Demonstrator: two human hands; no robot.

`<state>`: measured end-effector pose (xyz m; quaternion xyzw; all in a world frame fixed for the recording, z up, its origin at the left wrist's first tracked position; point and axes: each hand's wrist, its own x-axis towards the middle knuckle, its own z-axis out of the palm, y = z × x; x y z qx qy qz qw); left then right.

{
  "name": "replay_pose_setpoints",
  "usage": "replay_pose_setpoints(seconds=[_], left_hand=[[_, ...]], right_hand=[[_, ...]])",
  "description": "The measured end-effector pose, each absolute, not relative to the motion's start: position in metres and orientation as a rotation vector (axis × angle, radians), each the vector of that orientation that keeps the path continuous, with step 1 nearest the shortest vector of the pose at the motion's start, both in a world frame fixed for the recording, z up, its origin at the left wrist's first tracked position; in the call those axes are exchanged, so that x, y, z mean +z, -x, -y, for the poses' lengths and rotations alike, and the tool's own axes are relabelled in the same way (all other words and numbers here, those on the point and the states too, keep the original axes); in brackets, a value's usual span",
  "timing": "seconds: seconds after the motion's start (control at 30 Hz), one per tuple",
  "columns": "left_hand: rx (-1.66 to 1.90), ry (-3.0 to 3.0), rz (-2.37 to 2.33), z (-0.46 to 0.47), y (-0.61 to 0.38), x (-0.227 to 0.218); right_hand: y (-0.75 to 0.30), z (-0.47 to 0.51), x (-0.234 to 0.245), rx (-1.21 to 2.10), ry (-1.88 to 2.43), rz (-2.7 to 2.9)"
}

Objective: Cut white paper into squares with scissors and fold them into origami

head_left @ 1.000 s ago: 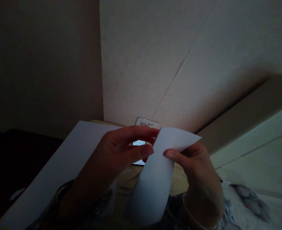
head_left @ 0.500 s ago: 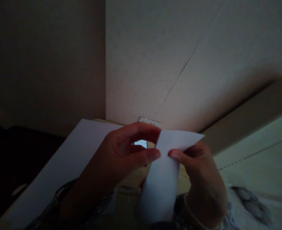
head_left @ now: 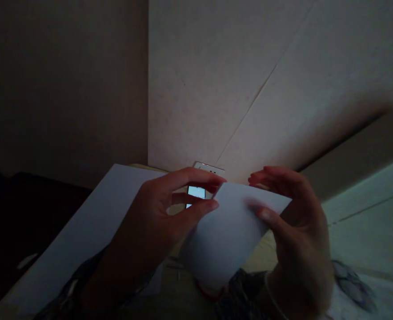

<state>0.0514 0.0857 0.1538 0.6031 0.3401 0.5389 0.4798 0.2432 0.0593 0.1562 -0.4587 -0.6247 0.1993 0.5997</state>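
A white sheet of paper hangs bent in front of me, its top edge running across to a pointed corner on the right. My left hand pinches its upper left edge, thumb in front and fingers behind. At the right side, my right hand is spread around the corner. Its thumb lies over the front, blurred at the tip, while its fingers show behind and above the top edge, apart from the thumb. Part of a lit phone screen appears through the gap in my left hand.
Another large white sheet lies on the table at the left. A pale flat device rests by the wall behind my hands. Thin items lie below, too dark to make out. A rounded dark object is at lower right.
My right hand has shifted right and its fingers have spread from the thumb. The held paper has fanned out wider. My left hand keeps its pinch, and the phone screen's display differs.
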Motion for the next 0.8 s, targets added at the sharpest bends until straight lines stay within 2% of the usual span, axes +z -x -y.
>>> replay_pose_setpoints(seconds=[0.37, 0.8], left_hand=[[1.357, -2.041, -0.891, -0.072, -0.057, 0.154], [1.296, -2.146, -0.830, -0.070, -0.056, 0.157]], right_hand=[[-0.228, -0.037, 0.166, 0.042, 1.114, 1.707], [-0.228, -0.035, 0.168, 0.014, 1.113, 1.777]])
